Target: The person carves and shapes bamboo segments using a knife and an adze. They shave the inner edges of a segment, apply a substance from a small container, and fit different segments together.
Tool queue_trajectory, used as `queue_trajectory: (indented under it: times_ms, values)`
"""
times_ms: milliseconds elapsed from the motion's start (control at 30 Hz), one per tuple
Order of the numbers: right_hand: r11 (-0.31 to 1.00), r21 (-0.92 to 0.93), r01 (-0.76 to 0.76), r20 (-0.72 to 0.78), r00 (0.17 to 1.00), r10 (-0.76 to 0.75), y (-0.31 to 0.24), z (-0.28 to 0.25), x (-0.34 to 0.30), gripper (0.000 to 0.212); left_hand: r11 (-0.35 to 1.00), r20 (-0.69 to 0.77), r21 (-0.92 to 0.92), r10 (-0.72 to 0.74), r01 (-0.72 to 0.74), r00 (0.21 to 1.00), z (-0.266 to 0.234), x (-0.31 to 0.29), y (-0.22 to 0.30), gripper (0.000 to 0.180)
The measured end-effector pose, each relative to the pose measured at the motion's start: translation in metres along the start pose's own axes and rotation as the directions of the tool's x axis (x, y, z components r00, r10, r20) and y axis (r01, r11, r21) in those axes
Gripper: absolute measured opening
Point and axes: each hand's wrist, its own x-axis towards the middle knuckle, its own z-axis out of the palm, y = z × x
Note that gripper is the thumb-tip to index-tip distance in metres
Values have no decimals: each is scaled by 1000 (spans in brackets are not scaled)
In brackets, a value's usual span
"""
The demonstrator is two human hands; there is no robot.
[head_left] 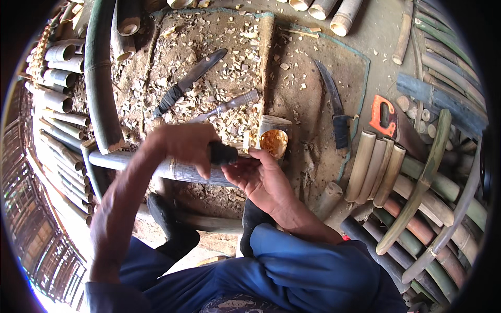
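Observation:
My left hand, slightly blurred, is closed round a short black cylindrical thing whose kind I cannot make out. Close by on its right, my right hand is turned palm up with thumb and fingers bent together at the end of that thing; what they pinch is hidden. Just beyond the fingertips lies a bamboo cup with an orange-brown inside. A bamboo pole runs beneath both hands. Past them, a chisel-like tool with a turned handle rests on the chips.
A broad black-handled knife lies among bamboo chips on the mat. Further right are a curved knife and an orange-handled saw. Upright bamboo pieces and stacked poles crowd the right; cut bamboo tubes line the left.

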Motion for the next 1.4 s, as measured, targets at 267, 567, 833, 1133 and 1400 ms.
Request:
queue_trajectory:
  times_ms: [267, 567, 833, 1133, 1400]
  values:
    - [693, -712, -114, -229, 971, -76, -34, -33, -27, 37, 910, -455, -414, -173, -35, 873, 207, 15, 46, 52]
    - [996, 30, -80, 251, 965, 70, 7, -19, -19, 32, 816, -386, 554, 77, 164, 919, 55, -51, 96, 11]
    - [947, -321, -5, -52, 999, -12, -7, -14, -16, 37, 994, -95, -109, -18, 7, 995, 66, -7, 27, 39]
    - [583, -812, 12, -130, 971, -201, -22, -30, -39, 34, 927, -477, -376, -197, 3, 857, 198, 3, 47, 68]
    - [940, -245, 239, 129, 969, -213, -7, -3, 1, 31, 962, -774, 10, -166, 274, 611, 93, -28, 48, 22]
